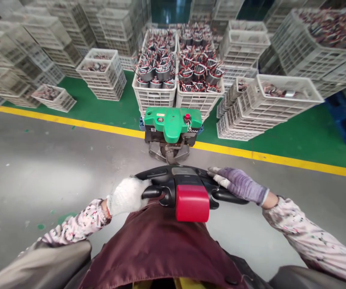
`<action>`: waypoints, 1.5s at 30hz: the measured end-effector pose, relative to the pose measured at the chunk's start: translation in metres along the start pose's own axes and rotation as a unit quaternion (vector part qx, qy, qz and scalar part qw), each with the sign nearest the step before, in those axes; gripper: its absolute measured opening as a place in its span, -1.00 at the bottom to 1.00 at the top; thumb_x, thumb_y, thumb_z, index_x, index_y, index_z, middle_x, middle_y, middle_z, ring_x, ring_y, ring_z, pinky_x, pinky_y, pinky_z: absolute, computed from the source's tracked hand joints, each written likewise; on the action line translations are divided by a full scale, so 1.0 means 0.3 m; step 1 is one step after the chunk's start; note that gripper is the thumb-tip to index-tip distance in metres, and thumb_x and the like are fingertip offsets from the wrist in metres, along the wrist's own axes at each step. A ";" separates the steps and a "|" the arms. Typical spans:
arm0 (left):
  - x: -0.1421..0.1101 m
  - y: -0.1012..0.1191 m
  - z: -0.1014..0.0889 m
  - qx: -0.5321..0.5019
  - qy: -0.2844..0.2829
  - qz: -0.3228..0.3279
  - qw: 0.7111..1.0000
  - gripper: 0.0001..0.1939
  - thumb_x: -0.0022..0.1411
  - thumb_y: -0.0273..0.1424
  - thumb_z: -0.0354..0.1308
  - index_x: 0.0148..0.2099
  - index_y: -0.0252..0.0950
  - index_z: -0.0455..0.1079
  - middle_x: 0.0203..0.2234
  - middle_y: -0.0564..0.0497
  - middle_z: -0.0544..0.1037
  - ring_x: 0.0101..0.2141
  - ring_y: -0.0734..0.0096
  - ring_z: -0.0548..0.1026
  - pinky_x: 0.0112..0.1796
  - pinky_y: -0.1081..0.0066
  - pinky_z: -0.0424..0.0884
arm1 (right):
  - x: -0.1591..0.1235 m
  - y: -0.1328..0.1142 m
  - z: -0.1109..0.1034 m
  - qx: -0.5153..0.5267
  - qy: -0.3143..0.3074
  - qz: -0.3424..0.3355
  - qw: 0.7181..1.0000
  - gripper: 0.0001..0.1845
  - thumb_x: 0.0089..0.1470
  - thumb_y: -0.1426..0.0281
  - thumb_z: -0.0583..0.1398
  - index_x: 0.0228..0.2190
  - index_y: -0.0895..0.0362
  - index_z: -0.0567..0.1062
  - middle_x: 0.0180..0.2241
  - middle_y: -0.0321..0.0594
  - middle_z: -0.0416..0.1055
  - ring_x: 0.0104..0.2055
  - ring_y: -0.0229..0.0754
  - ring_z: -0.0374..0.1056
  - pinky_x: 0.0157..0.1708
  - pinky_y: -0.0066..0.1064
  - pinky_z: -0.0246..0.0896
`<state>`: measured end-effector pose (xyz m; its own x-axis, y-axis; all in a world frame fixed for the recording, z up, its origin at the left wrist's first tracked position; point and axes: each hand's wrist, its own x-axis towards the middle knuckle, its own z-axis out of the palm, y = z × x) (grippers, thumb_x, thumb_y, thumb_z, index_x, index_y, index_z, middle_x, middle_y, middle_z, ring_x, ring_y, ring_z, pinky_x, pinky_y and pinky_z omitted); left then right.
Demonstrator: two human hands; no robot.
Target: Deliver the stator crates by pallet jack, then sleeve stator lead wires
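My left hand (130, 195), in a white knit glove, is wrapped round the left side of the black control handle (187, 173) of an electric pallet truck. My right hand (239, 184), in a purple glove with pale fingertips, lies over the handle's right side with its fingers stretched toward the middle. A red block (192, 204) sits at the handle's centre, facing my body. Ahead stands the truck's green cover (173, 122), with a red button (187, 117) on it. Close behind it are two front crates (155, 96) heaped with wound motor parts (157, 66) and red and white wires.
Stacked white crates (243, 116) stand to the right of the truck, others (105, 80) to the left. A blue pallet (345, 116) lies at the far right. A yellow line (100, 127) divides the green floor from the grey floor (40, 160).
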<state>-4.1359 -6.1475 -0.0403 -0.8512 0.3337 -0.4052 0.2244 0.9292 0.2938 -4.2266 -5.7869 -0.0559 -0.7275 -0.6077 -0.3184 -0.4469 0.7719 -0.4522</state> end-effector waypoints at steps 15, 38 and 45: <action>0.014 0.001 0.023 0.008 0.002 0.006 1.000 -0.68 0.05 -0.37 0.11 -0.12 -0.23 0.50 -0.31 -0.08 0.64 -0.29 0.13 0.61 -0.25 0.29 0.47 | 0.019 0.040 0.070 0.043 0.039 0.007 0.998 -0.38 0.30 0.10 -0.07 0.10 0.22 0.50 0.07 0.03 0.46 0.14 0.05 0.39 0.19 -0.15 0.28; -0.051 0.003 0.223 0.055 0.110 -0.094 0.988 -0.71 0.11 -0.40 0.12 -0.10 -0.25 0.51 -0.27 -0.12 0.63 -0.19 0.11 0.58 -0.07 0.19 0.38 | 0.003 -0.085 0.191 0.263 -0.152 0.127 0.944 -0.19 0.26 -0.18 -0.19 -0.53 0.16 0.48 -0.60 -0.11 0.45 -0.51 -0.15 0.43 -0.39 -0.36 0.41; -0.158 0.115 0.420 0.042 0.165 -0.201 0.965 -0.59 0.08 -0.50 0.12 0.01 -0.27 0.48 -0.13 -0.19 0.59 -0.04 0.08 0.52 0.10 0.12 0.31 | 0.002 -0.122 0.305 0.438 -0.426 0.161 0.775 -0.34 0.31 -0.08 -0.08 -0.48 0.19 0.41 -0.64 -0.27 0.34 -0.65 -0.35 0.27 -0.55 -0.53 0.32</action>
<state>-4.0281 -6.1113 -0.1199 -0.9791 -0.1120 -0.1699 -0.1290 0.9873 0.0926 -4.1631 -5.8326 -0.1159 0.0470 -0.6001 -0.7985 0.4827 0.7135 -0.5079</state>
